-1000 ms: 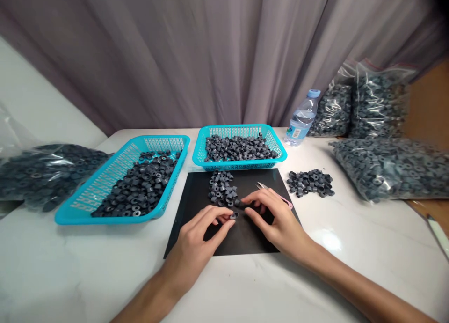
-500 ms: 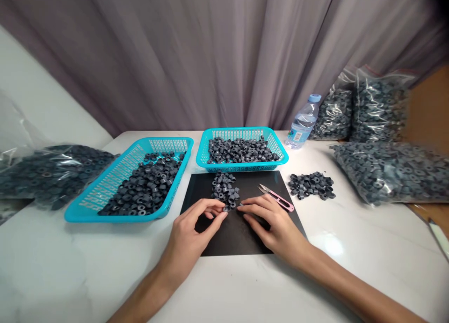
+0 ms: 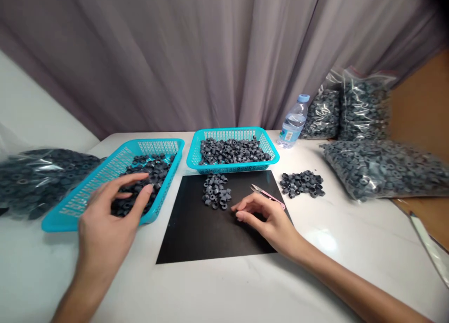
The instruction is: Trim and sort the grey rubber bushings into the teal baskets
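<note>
My left hand (image 3: 108, 220) is over the left blue basket (image 3: 59, 223), thumb and fingers apart, with nothing visible between them. Below it lie many small dark grey plastic rings (image 3: 157, 168). My right hand (image 3: 270, 220) hovers low over the black mat (image 3: 196, 238), thumb and fingertips drawn together. Whatever it pinches, if anything, is too small to make out. Just left of its fingertips is a loose pile of grey rings (image 3: 215, 192) on the mat. Pink-handled thread snips (image 3: 268, 195) lie behind my right hand, partly covered by it.
A second blue basket (image 3: 233, 168) of rings stands behind the mat. To the right are another ring pile (image 3: 301, 183), a water bottle (image 3: 293, 122) and filled clear bags (image 3: 389, 171). A filled bag (image 3: 42, 175) lies at the far left. A grey curtain (image 3: 175, 56) hangs behind.
My left hand has moved left from the ring pile on the mat to above the left basket, its fingers now apart. My right hand stays by the pile, its fingertips drawn closer together.
</note>
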Action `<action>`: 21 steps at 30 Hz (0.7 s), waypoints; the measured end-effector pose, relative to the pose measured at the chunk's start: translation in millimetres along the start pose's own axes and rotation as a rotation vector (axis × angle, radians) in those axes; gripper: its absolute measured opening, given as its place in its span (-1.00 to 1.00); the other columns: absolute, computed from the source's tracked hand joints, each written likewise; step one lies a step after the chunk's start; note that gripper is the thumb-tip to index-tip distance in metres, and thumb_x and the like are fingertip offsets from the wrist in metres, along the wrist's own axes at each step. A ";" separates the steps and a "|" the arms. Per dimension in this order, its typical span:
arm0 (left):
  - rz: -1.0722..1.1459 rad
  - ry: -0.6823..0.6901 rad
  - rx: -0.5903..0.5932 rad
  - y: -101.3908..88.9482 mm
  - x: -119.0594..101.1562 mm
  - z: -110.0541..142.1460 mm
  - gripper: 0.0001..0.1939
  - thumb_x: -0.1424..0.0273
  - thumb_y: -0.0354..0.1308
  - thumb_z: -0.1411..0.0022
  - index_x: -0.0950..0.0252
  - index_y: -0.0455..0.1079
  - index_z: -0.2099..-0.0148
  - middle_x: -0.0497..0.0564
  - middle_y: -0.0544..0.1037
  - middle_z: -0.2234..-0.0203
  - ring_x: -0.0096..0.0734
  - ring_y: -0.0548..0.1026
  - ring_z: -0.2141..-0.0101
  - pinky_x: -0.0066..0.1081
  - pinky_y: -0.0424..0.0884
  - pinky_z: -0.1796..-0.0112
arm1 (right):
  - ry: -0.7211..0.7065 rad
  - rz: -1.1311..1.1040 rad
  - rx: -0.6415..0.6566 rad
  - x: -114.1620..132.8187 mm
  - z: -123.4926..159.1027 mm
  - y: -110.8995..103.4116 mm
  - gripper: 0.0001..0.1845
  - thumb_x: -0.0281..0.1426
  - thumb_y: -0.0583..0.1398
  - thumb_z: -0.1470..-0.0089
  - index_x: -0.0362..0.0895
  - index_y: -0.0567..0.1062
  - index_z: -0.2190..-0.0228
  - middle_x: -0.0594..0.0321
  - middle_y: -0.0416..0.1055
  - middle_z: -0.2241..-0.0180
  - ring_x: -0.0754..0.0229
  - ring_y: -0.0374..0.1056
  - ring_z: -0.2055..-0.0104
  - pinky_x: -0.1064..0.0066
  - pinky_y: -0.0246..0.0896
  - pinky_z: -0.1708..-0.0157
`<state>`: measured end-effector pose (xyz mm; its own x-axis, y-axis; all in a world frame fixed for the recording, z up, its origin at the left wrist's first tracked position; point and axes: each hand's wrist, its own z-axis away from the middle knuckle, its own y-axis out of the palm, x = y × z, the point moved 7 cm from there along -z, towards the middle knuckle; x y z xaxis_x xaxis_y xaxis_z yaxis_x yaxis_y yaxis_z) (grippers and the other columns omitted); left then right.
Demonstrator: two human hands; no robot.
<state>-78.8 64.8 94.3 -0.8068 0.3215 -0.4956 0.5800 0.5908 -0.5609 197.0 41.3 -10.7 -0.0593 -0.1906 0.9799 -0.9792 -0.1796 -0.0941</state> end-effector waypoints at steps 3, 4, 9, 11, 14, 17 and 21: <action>-0.097 0.162 -0.041 -0.1 -12.4 -1.2 -0.74 0.22 0.23 -0.30 0.16 0.52 0.00 0.06 0.49 -0.09 0.03 0.44 -0.12 0.04 0.34 -0.17 | 0.048 -0.124 0.017 -4.3 -1.0 0.6 -0.81 -0.24 0.29 -0.22 -0.08 0.45 0.30 0.18 0.58 0.17 0.16 0.49 0.16 0.31 0.36 0.13; -0.070 0.218 -0.035 4.0 -21.6 5.2 -0.77 0.27 0.24 -0.31 0.16 0.52 0.01 0.06 0.51 -0.07 -0.01 0.45 -0.12 0.04 0.30 -0.20 | 0.063 -0.162 0.014 -5.3 -1.1 0.8 -0.79 -0.24 0.30 -0.21 -0.09 0.43 0.32 0.18 0.58 0.18 0.17 0.49 0.17 0.32 0.36 0.15; 0.210 0.289 0.457 56.0 -65.5 61.4 -0.73 0.38 0.21 -0.35 0.07 0.42 -0.09 -0.05 0.52 0.00 -0.31 0.52 -0.03 -0.29 0.44 -0.10 | 0.134 -0.271 0.013 -7.3 1.1 4.5 -0.69 -0.24 0.36 -0.16 -0.08 0.34 0.34 0.22 0.60 0.22 0.23 0.50 0.24 0.37 0.34 0.16; 0.288 0.233 0.614 70.2 -71.1 79.4 -0.69 0.37 0.20 -0.37 0.04 0.39 -0.13 -0.06 0.52 0.00 -0.37 0.54 0.01 -0.38 0.47 -0.05 | 0.146 -0.264 0.021 -7.0 3.0 6.8 -0.68 -0.24 0.37 -0.15 -0.07 0.32 0.31 0.26 0.61 0.25 0.22 0.50 0.23 0.38 0.31 0.15; 0.400 0.134 0.710 78.9 -69.8 88.4 -0.76 0.40 0.15 -0.40 0.05 0.44 -0.07 -0.09 0.56 0.09 -0.44 0.57 0.14 -0.45 0.50 0.05 | 0.152 -0.254 0.050 -6.0 5.9 11.0 -0.67 -0.22 0.36 -0.16 -0.06 0.31 0.27 0.29 0.61 0.30 0.21 0.51 0.21 0.39 0.29 0.17; 0.482 0.045 0.731 81.9 -65.2 85.0 -0.81 0.42 0.13 -0.41 0.08 0.53 0.05 -0.10 0.60 0.20 -0.47 0.57 0.24 -0.48 0.50 0.14 | 0.157 -0.236 0.063 -5.5 7.5 13.5 -0.67 -0.20 0.34 -0.18 -0.07 0.31 0.26 0.30 0.60 0.35 0.21 0.50 0.26 0.41 0.30 0.23; 0.616 -0.174 0.776 88.8 -54.5 81.4 -0.89 0.35 0.22 -0.33 0.15 0.59 0.18 -0.06 0.63 0.32 -0.39 0.59 0.29 -0.44 0.51 0.20 | 0.160 -0.193 0.082 -5.2 7.7 14.7 -0.71 -0.17 0.27 -0.25 -0.07 0.34 0.18 0.28 0.59 0.37 0.19 0.51 0.29 0.43 0.34 0.34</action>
<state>25.8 39.5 17.5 -0.3494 0.2596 -0.9003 0.8537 -0.3077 -0.4201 184.4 32.2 -18.6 0.0906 0.0082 0.9959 -0.9567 -0.2770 0.0893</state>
